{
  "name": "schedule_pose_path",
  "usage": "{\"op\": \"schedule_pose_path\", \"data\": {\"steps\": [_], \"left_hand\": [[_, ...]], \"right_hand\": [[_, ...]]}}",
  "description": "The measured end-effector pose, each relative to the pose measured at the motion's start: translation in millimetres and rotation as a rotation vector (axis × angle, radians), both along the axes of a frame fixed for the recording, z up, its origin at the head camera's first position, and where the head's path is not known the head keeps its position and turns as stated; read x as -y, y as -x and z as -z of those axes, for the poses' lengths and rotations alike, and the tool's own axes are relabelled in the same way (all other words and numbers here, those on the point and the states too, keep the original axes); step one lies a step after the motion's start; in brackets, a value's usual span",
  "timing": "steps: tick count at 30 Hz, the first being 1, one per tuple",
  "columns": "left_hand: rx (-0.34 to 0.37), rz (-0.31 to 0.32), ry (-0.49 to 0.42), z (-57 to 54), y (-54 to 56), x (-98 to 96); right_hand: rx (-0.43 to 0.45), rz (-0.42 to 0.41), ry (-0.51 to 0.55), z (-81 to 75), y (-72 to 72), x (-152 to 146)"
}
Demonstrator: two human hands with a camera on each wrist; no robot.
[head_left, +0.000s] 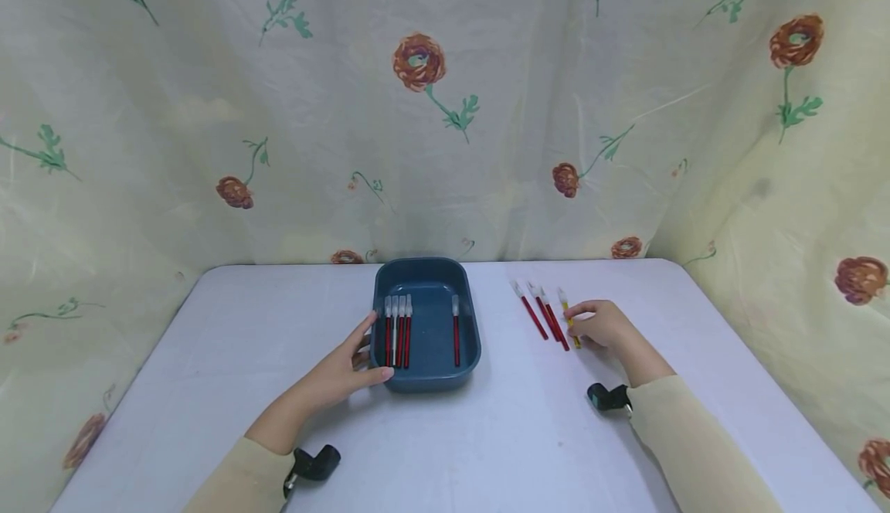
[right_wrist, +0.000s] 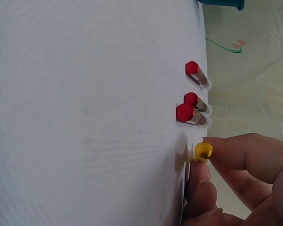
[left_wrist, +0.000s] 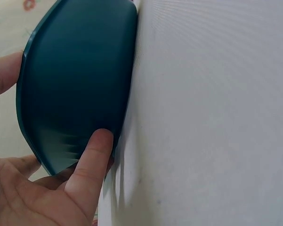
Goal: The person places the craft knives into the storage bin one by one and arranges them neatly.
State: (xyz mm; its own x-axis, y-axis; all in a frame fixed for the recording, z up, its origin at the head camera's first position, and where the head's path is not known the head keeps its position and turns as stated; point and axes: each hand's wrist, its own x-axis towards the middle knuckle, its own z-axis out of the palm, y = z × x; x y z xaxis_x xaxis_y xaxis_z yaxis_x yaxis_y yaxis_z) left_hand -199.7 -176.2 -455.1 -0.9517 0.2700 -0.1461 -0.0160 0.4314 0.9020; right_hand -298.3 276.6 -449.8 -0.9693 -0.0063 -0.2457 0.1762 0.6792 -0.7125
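Observation:
My left hand [head_left: 342, 376] holds the near left corner of a dark blue tray [head_left: 427, 383]. Its thumb lies on the outer wall [left_wrist: 75, 89], with other fingers along the rim and side. Inside, several slim pens with clear caps stand in a row at the left [head_left: 399, 331], and a single red pen [head_left: 456, 335] lies at the right. Over the table, my right hand [head_left: 602, 324] pinches a yellow pen [right_wrist: 204, 150] with a clear tip between thumb and fingers. Just left of it lie several red pens [head_left: 534, 318], slanted, their clear ends pointing away.
A white-covered table [head_left: 501, 436] bears everything. Floral cloth [head_left: 487, 188] hangs behind it and at both sides. Dark wrist cameras [head_left: 316, 463] sit on both sleeves, close above the tabletop.

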Motion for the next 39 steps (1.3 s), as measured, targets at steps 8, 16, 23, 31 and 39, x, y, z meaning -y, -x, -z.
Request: {"op": "schedule_pose_path", "data": {"steps": [8,16,23,31,39], "left_hand": [[0.005,0.002,-0.011,0.1,0.7,-0.4],[0.009,0.002,-0.009,0.3,0.8,-0.9],[0.010,0.000,-0.009,0.1,0.8,-1.1],[0.012,-0.005,-0.009,1.6,1.9,-1.0],[0.011,0.000,-0.014,1.1,1.3,-0.5]], "right_hand": [[0.040,0.055,0.088,-2.7,-4.5,-2.2],[0.042,0.050,0.170,-14.9,-16.9,0.3],[0.048,0.043,0.264,-28.9,-22.9,5.9],[0.072,0.032,0.356,-49.4,-28.9,24.3],[0.079,-0.012,0.392,-65.1,-32.3,45.8]]}}
